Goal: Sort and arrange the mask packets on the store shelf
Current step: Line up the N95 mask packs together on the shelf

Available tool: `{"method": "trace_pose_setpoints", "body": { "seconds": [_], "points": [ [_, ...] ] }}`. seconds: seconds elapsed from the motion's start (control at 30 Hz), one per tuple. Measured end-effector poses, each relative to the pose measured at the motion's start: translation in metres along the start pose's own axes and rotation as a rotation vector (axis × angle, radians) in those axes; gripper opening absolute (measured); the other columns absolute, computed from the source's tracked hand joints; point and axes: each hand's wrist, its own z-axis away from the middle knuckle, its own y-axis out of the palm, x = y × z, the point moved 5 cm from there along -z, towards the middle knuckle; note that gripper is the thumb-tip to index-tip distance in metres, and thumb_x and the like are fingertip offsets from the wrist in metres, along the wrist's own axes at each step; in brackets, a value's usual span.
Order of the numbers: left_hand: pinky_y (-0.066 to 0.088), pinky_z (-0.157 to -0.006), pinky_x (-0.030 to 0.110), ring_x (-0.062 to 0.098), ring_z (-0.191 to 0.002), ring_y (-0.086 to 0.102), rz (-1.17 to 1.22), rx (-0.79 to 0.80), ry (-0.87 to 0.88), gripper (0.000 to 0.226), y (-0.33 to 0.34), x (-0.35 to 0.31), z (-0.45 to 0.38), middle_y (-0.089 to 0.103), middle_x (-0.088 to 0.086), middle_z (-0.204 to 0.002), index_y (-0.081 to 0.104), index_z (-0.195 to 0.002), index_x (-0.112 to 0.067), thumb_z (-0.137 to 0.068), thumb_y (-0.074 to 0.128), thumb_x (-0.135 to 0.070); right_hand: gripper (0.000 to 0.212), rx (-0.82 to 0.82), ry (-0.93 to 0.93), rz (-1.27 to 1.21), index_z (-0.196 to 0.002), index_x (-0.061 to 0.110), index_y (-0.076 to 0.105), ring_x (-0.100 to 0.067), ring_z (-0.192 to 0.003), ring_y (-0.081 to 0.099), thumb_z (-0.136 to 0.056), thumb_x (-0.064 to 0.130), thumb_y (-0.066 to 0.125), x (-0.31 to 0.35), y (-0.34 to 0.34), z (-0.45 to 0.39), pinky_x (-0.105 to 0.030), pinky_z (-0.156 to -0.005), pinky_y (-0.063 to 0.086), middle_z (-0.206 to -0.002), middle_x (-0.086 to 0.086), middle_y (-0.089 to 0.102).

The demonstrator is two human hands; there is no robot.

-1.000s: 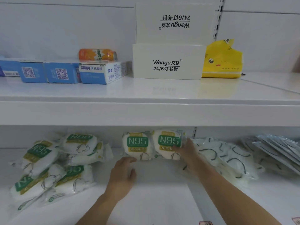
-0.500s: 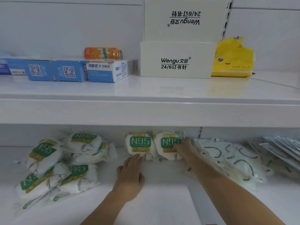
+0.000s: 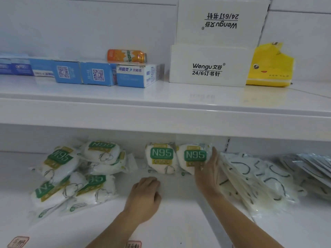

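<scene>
I take the two upright N95 packets at the back of the lower shelf [image 3: 179, 221] as my landmark. The left packet of the pair [image 3: 161, 158] and the right packet of the pair [image 3: 194, 159] stand side by side, touching, labels facing me and reading right way up.

Left of the landmark, a loose heap of N95 packets [image 3: 71, 176] lies at mixed angles, some overlapping, one with its label upside down.

Below the landmark and slightly left, my left hand [image 3: 145, 196] lies palm down on the lower shelf. The forearm enters from the bottom edge and runs up toward the pair. The fingers are bent under at the knuckles and grasp nothing; the hand is near the left packet of the pair but apart from it.

At the right edge of the landmark, my right hand [image 3: 208, 171] stands on edge with fingers extended upward, flat against the side of the right packet of the pair. The thumb crosses the packet's lower front. The forearm runs down to the bottom right.

Right of the landmark, a stack of clear mask packets with dark ear loops [image 3: 254, 179] lies slanted, just behind the right hand. Further right lie silvery packets [image 3: 311, 167].
</scene>
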Motion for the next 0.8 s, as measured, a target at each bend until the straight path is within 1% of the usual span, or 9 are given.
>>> {"method": "trace_pose_setpoints", "body": {
  "seconds": [0.1,0.17,0.23,0.33,0.43,0.5,0.6,0.7,0.8],
  "points": [
    [0.053,-0.086,0.027,0.010,-0.112,0.059,-0.018,0.107,0.052,0.039,-0.019,0.016,0.018,0.063,-0.011,-0.124,0.068,-0.118,-0.024,-0.087,0.046,-0.029,0.066,-0.006,-0.293,0.030,-0.140,0.013,0.047,-0.030,-0.124,0.050,-0.080,-0.003,0.072,0.042,0.024,0.031,-0.041,-0.102,0.046,-0.135,-0.009,0.048],
    [0.046,-0.096,0.022,0.007,-0.118,0.054,0.046,0.185,0.025,0.038,-0.036,0.027,0.027,0.059,-0.014,-0.129,0.066,-0.123,-0.023,-0.091,0.046,-0.026,0.049,0.214,-0.368,0.014,-0.129,0.018,0.054,-0.018,-0.111,0.053,-0.084,0.006,0.071,0.079,0.056,0.052,-0.034,-0.093,0.047,-0.124,-0.001,0.053],
    [0.048,-0.095,0.021,0.003,-0.108,0.059,0.181,0.208,-0.063,0.030,-0.057,0.034,0.033,0.064,-0.016,-0.118,0.069,-0.114,-0.025,-0.091,0.050,-0.022,0.041,0.470,-0.292,-0.048,-0.129,0.025,0.050,-0.010,-0.103,0.053,-0.092,0.021,0.067,0.110,0.093,0.072,-0.027,-0.087,0.043,-0.121,0.007,0.050],
    [0.054,-0.085,0.025,-0.001,-0.093,0.063,0.313,0.137,-0.167,0.023,-0.088,0.046,0.041,0.069,-0.016,-0.103,0.071,-0.106,-0.027,-0.092,0.053,-0.025,0.053,0.477,-0.250,-0.115,-0.138,0.028,0.044,-0.016,-0.124,0.046,-0.091,0.036,0.068,0.153,0.128,0.082,-0.030,-0.100,0.040,-0.134,0.005,0.045],
    [0.047,-0.090,0.016,-0.004,-0.105,0.057,0.280,0.056,-0.199,0.035,-0.110,0.063,0.054,0.061,-0.020,-0.120,0.063,-0.127,-0.031,-0.093,0.056,-0.023,0.076,0.598,-0.428,0.092,-0.154,0.036,0.031,-0.023,-0.145,0.026,-0.088,0.036,0.070,0.190,0.167,0.082,-0.044,-0.117,0.030,-0.161,-0.002,0.029],
    [0.041,-0.097,0.016,-0.002,-0.114,0.052,0.312,0.060,-0.241,0.055,-0.113,0.077,0.062,0.050,-0.020,-0.135,0.046,-0.146,-0.031,-0.093,0.057,-0.019,0.066,0.732,-0.407,0.164,-0.151,0.038,0.040,-0.028,-0.147,0.031,-0.092,0.024,0.064,0.200,0.191,0.081,-0.044,-0.118,0.033,-0.162,-0.004,0.033],
    [0.039,-0.098,0.012,0.004,-0.118,0.053,0.443,0.093,-0.408,0.072,-0.109,0.098,0.069,0.051,-0.007,-0.140,0.027,-0.159,-0.026,-0.095,0.059,-0.015,0.040,0.634,-0.335,0.064,-0.127,0.026,0.070,-0.018,-0.112,0.065,-0.096,0.005,0.054,0.203,0.202,0.078,-0.023,-0.093,0.050,-0.128,-0.001,0.068],
    [0.048,-0.087,0.017,0.007,-0.098,0.058,0.594,0.036,-0.555,0.070,-0.110,0.105,0.064,0.062,-0.002,-0.115,0.029,-0.158,-0.023,-0.096,0.060,-0.018,0.031,0.454,-0.282,0.026,-0.112,0.022,0.077,-0.008,-0.087,0.066,-0.098,0.005,0.055,0.202,0.181,0.075,-0.019,-0.079,0.052,-0.109,0.002,0.076],
    [0.051,-0.097,0.035,0.017,-0.107,0.065,0.997,-0.161,-0.708,0.060,-0.124,0.108,0.063,0.069,-0.005,-0.121,0.051,-0.143,-0.026,-0.088,0.066,-0.041,0.024,0.231,-0.329,-0.098,-0.106,0.022,0.079,-0.001,-0.085,0.068,-0.096,0.008,0.062,0.203,0.142,0.081,-0.012,-0.080,0.053,-0.101,0.011,0.077]
  ]
}}
